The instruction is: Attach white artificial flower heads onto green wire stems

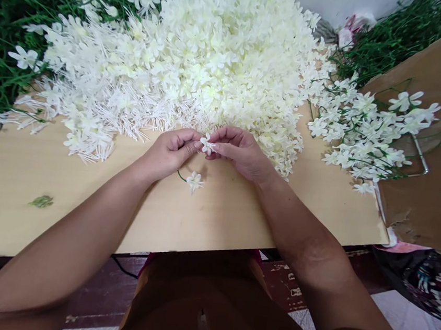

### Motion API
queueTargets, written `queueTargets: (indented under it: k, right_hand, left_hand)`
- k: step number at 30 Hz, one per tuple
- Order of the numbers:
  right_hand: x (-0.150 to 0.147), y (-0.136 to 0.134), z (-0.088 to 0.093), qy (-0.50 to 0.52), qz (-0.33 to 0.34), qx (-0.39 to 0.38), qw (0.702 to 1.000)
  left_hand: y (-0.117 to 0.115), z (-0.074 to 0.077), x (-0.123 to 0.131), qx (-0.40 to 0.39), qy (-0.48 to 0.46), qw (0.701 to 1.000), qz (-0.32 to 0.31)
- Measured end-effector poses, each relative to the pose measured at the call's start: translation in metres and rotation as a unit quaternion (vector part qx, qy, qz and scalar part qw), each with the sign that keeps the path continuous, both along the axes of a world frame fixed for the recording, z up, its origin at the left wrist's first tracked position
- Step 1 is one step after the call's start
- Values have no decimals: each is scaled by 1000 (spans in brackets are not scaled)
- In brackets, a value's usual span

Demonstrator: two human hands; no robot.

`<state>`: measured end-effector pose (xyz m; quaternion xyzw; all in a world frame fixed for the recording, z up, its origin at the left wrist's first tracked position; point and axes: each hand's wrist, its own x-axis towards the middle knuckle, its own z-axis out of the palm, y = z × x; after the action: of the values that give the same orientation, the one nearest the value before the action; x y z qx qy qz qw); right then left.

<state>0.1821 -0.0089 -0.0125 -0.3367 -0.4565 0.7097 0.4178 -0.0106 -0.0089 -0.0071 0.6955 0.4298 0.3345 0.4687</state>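
A white artificial flower [207, 145] sits pinched between the closed fingertips of the left hand [169, 151] and right hand [241, 151], over the middle of the wooden surface [238, 219]; a green-stemmed blossom [194, 181] dangles below the left hand, a heap of loose white blossoms [201, 52] lies just beyond, and stemmed sprigs [366, 130] lie far right
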Motion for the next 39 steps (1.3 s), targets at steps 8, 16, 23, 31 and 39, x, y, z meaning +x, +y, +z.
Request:
queueTargets:
  k: [8,16,23,31,39]
  right_hand:
    - [-1,0,0,-22,-4,2,1000]
    - [-4,0,2,-32,-10,-10,999]
    - [-3,0,2,-32,-13,-18,999]
    - [-3,-1,4,-34,-13,-13,999]
    - [-4,1,2,-44,-10,-18,999]
  left_hand:
    - [-1,-2,-1,2,-3,1000,-20]
    - [0,-4,-1,19,-20,999,-33]
    - [-1,-3,-1,28,-7,999,-29]
    - [-2,-2,1,51,15,998,-14]
    - [-2,-4,1,94,58,994,25]
